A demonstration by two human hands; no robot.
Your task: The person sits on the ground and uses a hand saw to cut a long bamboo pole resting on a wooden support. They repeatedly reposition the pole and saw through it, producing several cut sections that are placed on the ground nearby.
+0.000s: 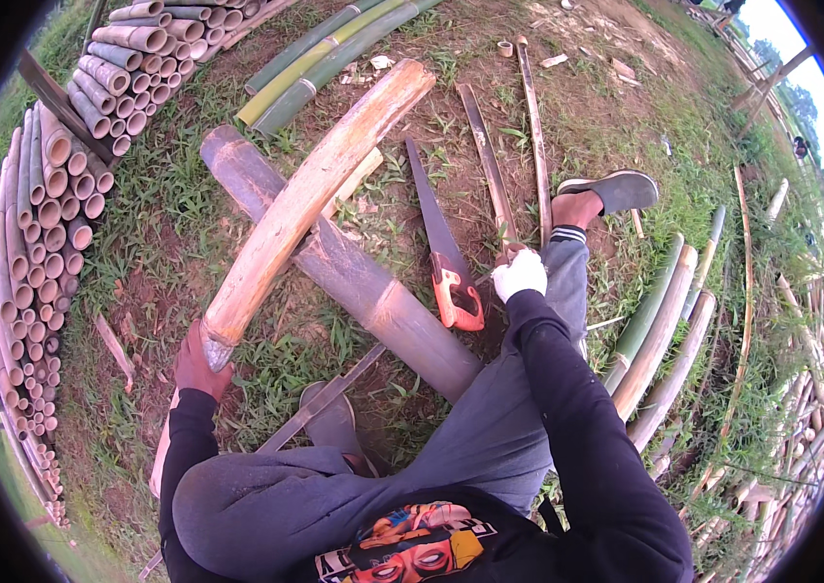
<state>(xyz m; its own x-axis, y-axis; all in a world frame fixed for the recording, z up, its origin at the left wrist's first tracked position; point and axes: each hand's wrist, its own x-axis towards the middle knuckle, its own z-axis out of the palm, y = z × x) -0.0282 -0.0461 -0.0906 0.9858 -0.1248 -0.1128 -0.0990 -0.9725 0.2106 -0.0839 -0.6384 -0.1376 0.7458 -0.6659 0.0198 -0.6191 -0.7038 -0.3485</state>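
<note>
The split bamboo slab [305, 199], likely stiff and heavy, runs from centre-left to upper middle, its near end clasped by the left hand [200, 364], while the white-gloved right hand [519, 274] closes around a thin bamboo strip [490, 170].

Ground: bare red-brown soil [451, 107] with patchy grass [154, 233], outdoors.
Left: stacked bamboo tubes [38, 243], cut ends facing in.
Top: green poles [325, 53] lying side by side.
Right: loose poles [665, 330] and thin sticks in grass.
Light: soft daylight, pale sky [820, 87] at upper right.
</note>
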